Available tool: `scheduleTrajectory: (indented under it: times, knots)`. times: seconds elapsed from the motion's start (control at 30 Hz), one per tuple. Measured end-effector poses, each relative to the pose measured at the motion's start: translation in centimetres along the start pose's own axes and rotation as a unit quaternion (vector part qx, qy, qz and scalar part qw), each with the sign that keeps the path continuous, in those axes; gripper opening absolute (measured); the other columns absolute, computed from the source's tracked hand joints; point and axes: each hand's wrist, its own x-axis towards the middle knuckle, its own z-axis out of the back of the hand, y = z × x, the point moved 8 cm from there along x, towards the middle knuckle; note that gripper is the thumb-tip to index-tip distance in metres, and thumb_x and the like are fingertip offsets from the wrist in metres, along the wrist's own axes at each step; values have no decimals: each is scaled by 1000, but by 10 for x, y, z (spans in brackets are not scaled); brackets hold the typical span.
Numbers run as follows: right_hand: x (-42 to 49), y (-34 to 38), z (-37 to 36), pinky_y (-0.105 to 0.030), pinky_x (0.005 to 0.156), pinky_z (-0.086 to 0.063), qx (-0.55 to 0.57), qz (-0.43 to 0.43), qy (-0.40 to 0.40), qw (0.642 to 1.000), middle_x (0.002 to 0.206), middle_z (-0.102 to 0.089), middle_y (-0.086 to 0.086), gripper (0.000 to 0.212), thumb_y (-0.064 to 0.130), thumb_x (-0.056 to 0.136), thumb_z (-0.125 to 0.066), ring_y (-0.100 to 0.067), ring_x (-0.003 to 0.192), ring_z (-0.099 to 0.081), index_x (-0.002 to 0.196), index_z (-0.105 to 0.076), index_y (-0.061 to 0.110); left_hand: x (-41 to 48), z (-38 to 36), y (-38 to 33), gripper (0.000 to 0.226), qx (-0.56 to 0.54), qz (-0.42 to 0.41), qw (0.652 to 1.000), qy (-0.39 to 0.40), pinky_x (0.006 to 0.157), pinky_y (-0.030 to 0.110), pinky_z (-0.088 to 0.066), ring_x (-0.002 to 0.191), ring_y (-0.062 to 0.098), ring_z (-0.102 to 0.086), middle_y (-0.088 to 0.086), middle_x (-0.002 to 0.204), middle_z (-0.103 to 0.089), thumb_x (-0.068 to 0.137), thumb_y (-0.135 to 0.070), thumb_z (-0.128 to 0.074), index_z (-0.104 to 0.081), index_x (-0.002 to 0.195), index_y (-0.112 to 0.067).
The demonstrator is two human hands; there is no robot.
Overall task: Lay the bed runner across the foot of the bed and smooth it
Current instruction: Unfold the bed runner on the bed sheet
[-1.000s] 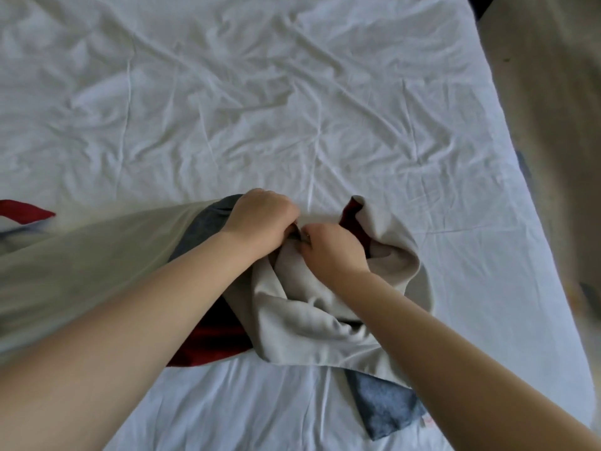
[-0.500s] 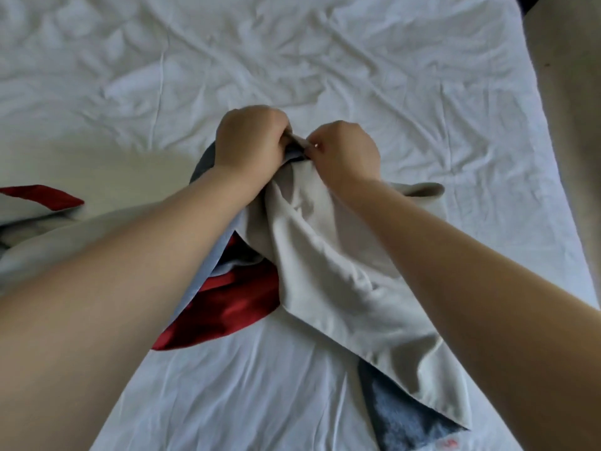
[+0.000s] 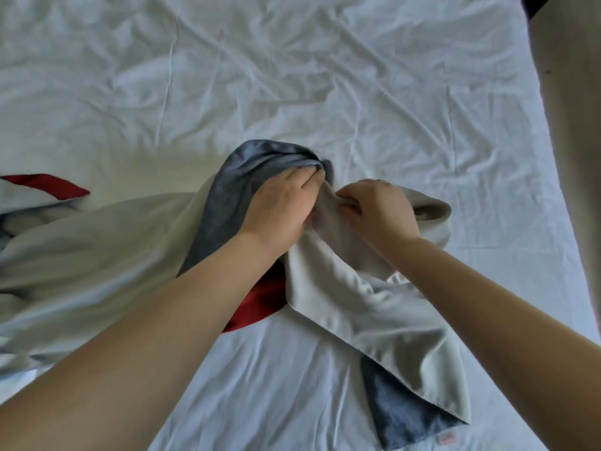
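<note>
Runner bunched under hands on sheet. Beige fold pinched by right hand; blue part covered by left hand, grip unclear.

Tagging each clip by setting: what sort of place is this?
Probably a bedroom, perhaps a hotel room: a wrinkled white sheet fills the view, a grey, blue and red bed runner lies bunched on it, and beige floor shows along the right edge.
</note>
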Motion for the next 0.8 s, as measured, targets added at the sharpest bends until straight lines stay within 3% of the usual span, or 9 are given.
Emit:
scheduleTrajectory:
  times: [0.07,0.17,0.27,0.37,0.5,0.57,0.63,0.67,0.8]
  knots:
    - [-10,4,3,-39,68,-48,12,12,-19,1000,85,-70,-5,17,20,89,-59,-26,80,-60,92,-75,16,-1,-2,-8,35,-5,-14,1000,12,82,41,-51,106,33,-60,14,117,-63,80,1,-65,-64,115,-3]
    - [-35,8,5,-38,60,-50,39,38,-22,998,77,-71,-7,11,16,85,-67,-28,72,-64,89,-77,16,-15,6,-25,17,30,-58,998,26,45,30,-44,57,32,-61,14,68,-64,59,11,-75,-65,67,-1]
    - [-71,16,-1,-35,53,-52,37,73,-5,997,70,-71,-5,6,17,80,-72,-28,63,-65,80,-78,17,-43,4,-48,24,90,-127,987,48,38,24,-39,39,25,-54,6,50,-55,46,4,-81,-62,52,-8]
    - [-112,22,-16,-31,43,-51,21,92,23,995,64,-68,-3,4,23,71,-79,-24,54,-64,73,-76,21,-81,-13,-70,27,99,-183,972,107,37,22,-41,36,19,-52,1,46,-52,39,-4,-83,-59,47,-16]
    - [-149,33,-43,-30,42,-49,-6,105,89,990,65,-66,0,11,10,68,-78,-24,57,-64,73,-72,18,-115,-31,-80,31,63,-199,964,163,38,20,-42,37,16,-52,-2,45,-51,32,-7,-82,-57,45,-18]
    - [-151,38,-53,-33,51,-52,-35,112,123,985,75,-67,-1,6,13,79,-66,-26,67,-65,80,-70,17,-117,-33,-77,30,38,-182,967,175,38,20,-43,39,17,-54,-2,48,-54,32,-11,-83,-58,47,-18]
    - [-143,38,-48,-36,61,-51,-59,103,131,984,87,-66,-2,26,25,90,-44,-27,79,-64,88,-69,17,-111,-27,-72,25,-6,-151,975,164,41,21,-42,43,19,-57,-1,53,-57,41,-18,-83,-61,52,-18]
    - [-136,39,-35,-36,61,-51,-58,104,103,988,88,-66,-2,31,29,90,-41,-26,80,-63,88,-69,17,-105,-22,-70,20,-25,-131,980,146,43,21,-42,46,20,-58,0,56,-59,49,-22,-81,-63,55,-17]
    - [-110,8,34,-34,55,-54,3,12,-146,989,90,-70,-6,9,12,77,-73,-28,78,-66,86,-74,14,-75,-11,-67,20,-45,-79,992,92,55,32,-49,62,27,-61,6,71,-65,81,-25,-57,-70,75,-11]
